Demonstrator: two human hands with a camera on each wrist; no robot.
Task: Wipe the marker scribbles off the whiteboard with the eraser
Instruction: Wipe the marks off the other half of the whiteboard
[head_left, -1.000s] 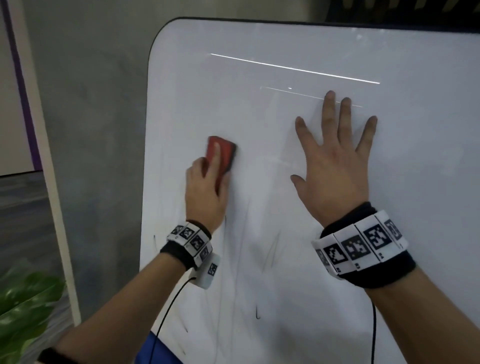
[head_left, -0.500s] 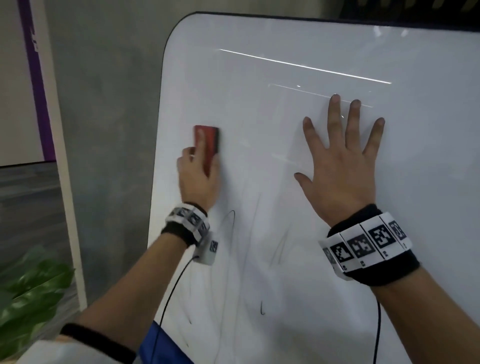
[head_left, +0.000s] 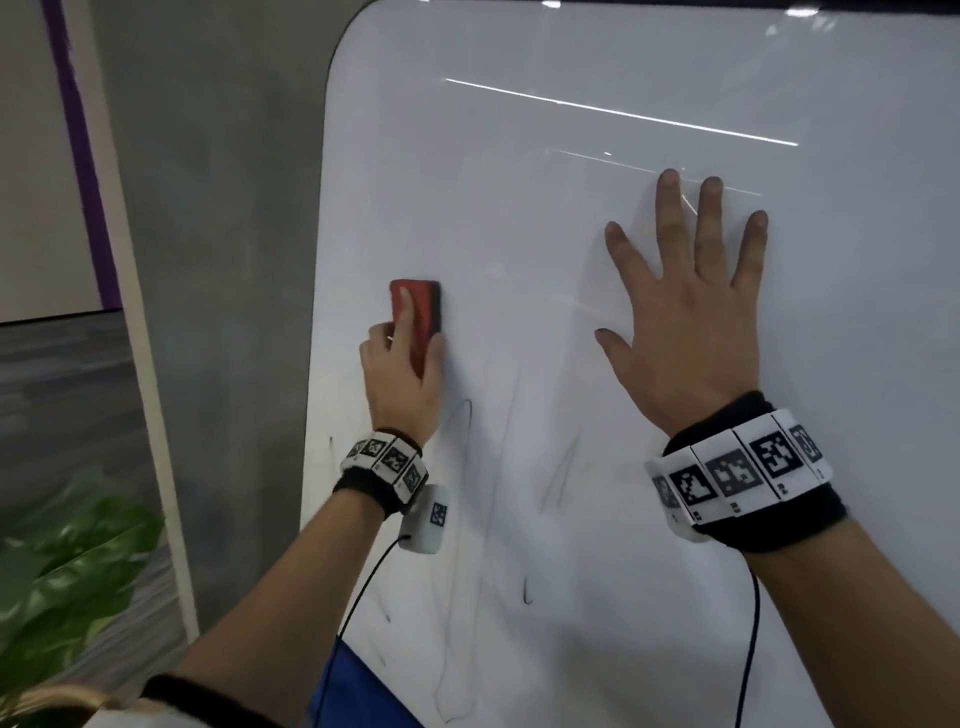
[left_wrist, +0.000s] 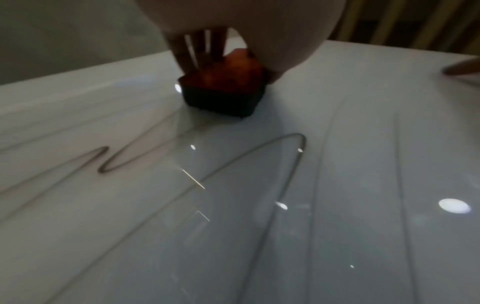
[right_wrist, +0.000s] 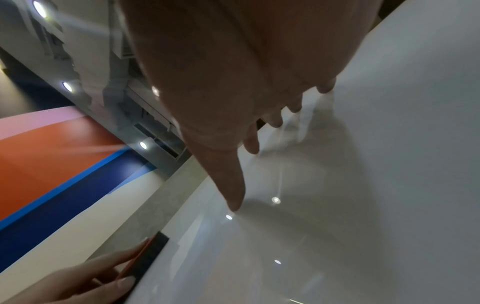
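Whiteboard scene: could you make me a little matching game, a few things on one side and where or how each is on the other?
Things:
1. eraser
2. right hand
3. scribbles
4. plant

States:
A. green, off the whiteboard's left edge, low
B. flat on the board, fingers spread
C. red, gripped by the left hand
D. dark lines below the eraser

Pairs: 1-C, 2-B, 3-D, 4-A
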